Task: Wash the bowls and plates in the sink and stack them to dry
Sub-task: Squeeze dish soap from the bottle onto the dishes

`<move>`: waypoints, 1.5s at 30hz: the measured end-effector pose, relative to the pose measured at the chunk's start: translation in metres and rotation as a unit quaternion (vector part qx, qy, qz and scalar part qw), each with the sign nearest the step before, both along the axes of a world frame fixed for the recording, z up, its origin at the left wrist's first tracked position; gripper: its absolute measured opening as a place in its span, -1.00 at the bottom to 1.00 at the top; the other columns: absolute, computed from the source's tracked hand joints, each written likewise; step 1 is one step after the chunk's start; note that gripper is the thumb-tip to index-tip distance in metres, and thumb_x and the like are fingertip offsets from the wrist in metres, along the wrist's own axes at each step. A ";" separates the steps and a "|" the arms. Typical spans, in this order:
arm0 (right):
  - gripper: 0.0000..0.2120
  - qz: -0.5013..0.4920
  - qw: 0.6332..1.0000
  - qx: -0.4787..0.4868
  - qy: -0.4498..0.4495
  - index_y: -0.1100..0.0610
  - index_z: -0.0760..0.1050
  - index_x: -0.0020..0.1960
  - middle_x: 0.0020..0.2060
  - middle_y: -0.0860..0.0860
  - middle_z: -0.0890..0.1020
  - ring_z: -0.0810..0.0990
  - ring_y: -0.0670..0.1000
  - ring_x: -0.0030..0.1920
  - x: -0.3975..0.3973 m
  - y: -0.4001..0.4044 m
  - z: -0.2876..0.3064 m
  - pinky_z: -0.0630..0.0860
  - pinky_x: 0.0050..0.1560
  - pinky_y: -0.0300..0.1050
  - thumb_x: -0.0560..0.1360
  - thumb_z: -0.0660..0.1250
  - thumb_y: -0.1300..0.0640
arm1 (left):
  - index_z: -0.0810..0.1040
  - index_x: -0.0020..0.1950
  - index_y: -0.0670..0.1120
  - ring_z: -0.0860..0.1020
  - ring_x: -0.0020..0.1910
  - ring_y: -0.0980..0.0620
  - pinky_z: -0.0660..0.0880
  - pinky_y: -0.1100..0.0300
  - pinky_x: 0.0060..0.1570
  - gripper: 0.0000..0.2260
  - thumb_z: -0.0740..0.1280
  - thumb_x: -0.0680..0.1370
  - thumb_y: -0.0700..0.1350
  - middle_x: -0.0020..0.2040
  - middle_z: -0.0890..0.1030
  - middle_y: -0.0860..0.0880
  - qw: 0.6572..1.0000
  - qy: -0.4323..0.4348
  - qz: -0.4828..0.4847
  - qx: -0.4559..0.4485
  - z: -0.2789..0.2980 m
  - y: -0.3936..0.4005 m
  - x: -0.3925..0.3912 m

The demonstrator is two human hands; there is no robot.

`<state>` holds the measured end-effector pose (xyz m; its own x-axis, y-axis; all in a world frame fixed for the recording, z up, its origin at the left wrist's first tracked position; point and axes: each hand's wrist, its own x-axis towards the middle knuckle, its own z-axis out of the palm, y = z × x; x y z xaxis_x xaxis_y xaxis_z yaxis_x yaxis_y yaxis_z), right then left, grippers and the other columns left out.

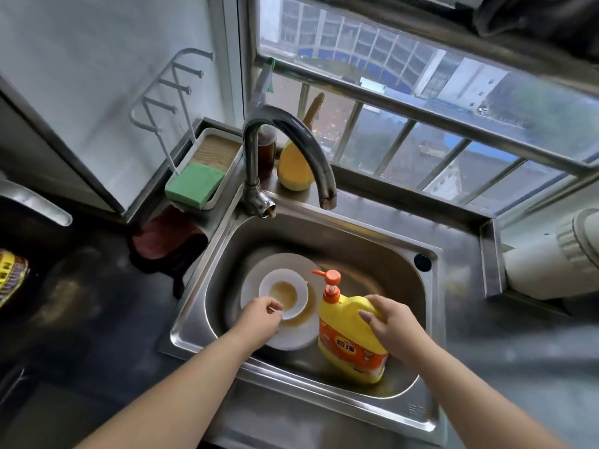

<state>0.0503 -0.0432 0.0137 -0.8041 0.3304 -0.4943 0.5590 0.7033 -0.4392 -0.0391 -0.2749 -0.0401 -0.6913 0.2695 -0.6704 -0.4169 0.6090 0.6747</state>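
Note:
A small white bowl (285, 286) with brown residue sits on a white plate (291, 335) inside the steel sink (372, 254). My left hand (261, 317) pinches the bowl's near rim. My right hand (393, 322) grips the handle side of a yellow dish soap bottle (346, 338) with an orange pump, which stands tilted in the sink just right of the plate. The plate also shows brown liquid around the bowl.
A curved faucet (285, 150) arches over the sink's back. A green sponge (194, 185) lies in a white tray (223, 179) at the back left, with a white rack behind it. A yellow brush (295, 170) leans at the window sill. Dark counter lies left.

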 end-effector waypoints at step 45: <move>-0.75 0.041 0.998 -0.010 0.049 -0.02 0.48 -0.19 -0.40 -0.13 0.53 0.54 -0.12 -0.35 0.015 0.010 -0.022 0.41 -0.38 -0.30 0.45 0.35 -0.19 | 0.60 -0.03 -0.18 0.65 -0.13 -0.08 0.61 0.09 -0.21 -0.35 0.42 0.18 0.34 -0.23 0.68 -0.11 0.926 -0.232 0.223 0.196 -0.008 0.080 0.031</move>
